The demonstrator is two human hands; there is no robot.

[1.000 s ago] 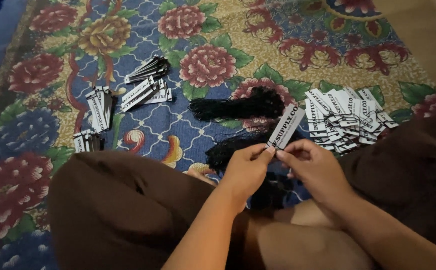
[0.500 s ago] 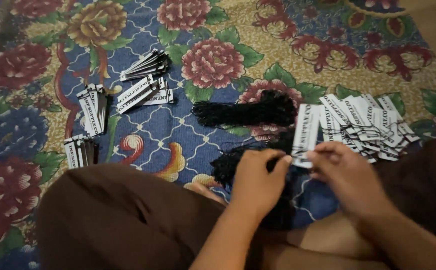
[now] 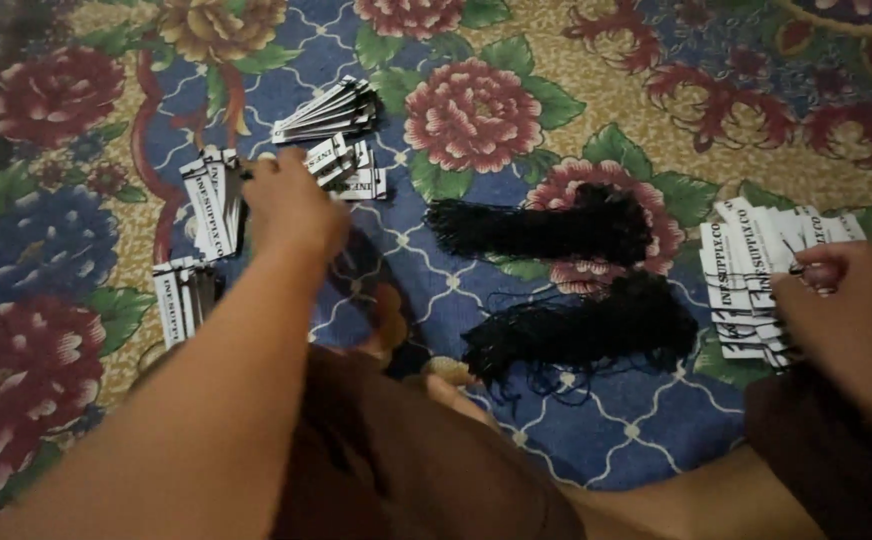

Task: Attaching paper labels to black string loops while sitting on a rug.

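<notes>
From where I watch, the worst risk is my left hand knocking the neat tag stacks askew on the flowered carpet, since it hovers right over them; its fingers curl downward and I cannot tell if they pinch a tag. My right hand rests on the loose tag pile, fingertips pressed closed on one tag, while the black string bundles beside it could snag.

White tags with black print and black cord bundles lie on a blue, red-flowered carpet.
</notes>
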